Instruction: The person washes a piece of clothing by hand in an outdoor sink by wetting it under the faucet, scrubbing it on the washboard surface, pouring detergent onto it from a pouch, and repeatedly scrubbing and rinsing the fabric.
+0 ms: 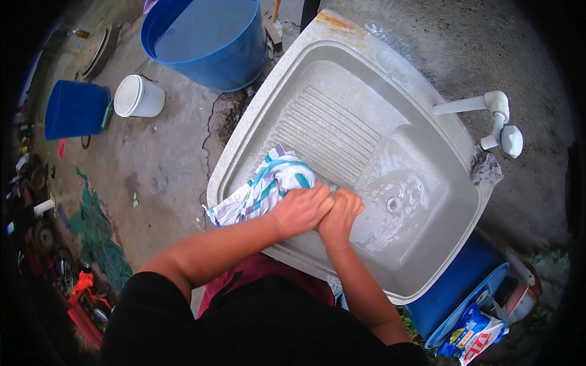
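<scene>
Both fists are close together over the near side of a speckled grey laundry sink [293, 78]. My left hand [304, 208] is closed on a white cloth garment with teal and purple stripes [270, 183], which lies bunched to the left over the sink's corner. Beside it my right hand [341, 212] is closed too, its knuckles against the left; a little dull cloth shows between them, and what lies inside the fingers is hidden. Beyond the hands is the moulded ribbed washboard [329, 132]. Shallow water lies round the drain [392, 204] in the basin at the right.
A white plastic tap [496, 114] juts over the right rim, near a crumpled grey rag [486, 168]. A large blue tub of water [215, 68], a white bucket [139, 96] and a blue bin [75, 110] stand at the upper left. A detergent bag [474, 334] lies lower right.
</scene>
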Action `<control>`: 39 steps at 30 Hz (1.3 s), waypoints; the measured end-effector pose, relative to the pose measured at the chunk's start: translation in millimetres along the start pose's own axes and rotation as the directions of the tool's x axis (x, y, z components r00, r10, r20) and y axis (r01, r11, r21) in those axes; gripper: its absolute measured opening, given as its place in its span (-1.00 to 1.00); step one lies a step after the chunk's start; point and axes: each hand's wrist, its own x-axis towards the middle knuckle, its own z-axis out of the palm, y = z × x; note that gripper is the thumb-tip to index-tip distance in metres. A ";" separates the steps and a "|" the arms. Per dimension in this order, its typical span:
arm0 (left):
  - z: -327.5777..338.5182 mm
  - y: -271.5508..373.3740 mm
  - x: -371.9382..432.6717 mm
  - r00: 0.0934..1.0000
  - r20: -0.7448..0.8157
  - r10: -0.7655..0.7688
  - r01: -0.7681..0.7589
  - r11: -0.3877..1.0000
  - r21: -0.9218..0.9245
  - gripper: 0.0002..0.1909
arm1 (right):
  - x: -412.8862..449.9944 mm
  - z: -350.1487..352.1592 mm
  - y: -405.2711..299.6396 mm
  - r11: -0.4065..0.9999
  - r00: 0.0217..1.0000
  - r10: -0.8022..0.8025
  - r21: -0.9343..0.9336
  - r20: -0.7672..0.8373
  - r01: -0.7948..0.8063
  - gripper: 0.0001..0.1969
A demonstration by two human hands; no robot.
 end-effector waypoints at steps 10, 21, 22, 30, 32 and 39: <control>15.3 -29.0 76.4 0.924 -0.260 -0.279 0.299 0.953 0.041 -0.79 | 101.2 16.2 40.8 0.987 0.985 0.156 0.039 -0.077 -0.153 -0.89; 14.1 -5.1 31.2 1.000 -0.013 -0.009 0.010 0.997 0.077 -0.91 | 72.7 13.9 15.8 0.132 0.870 0.472 0.965 0.140 -0.227 -0.88; 14.9 -7.6 33.2 1.000 -0.026 -0.001 0.003 0.997 0.078 -0.92 | 73.2 15.3 19.6 0.157 0.894 0.415 0.955 0.168 -0.252 -0.88; 16.0 -2.2 44.5 0.986 0.020 -0.166 0.166 0.986 0.028 -0.85 | 82.2 17.3 39.3 0.453 0.941 0.255 0.832 0.221 -0.318 -0.87; 7.6 4.1 39.0 0.969 -0.024 -0.248 0.245 0.965 -0.092 -0.73 | 72.8 8.0 37.3 0.654 0.976 0.155 0.724 0.156 -0.219 -0.91; -67.9 5.8 -73.5 0.852 -0.205 -0.482 0.523 0.799 0.297 -0.34 | 23.5 -66.1 1.2 0.963 0.957 -0.257 0.120 0.137 0.242 -0.64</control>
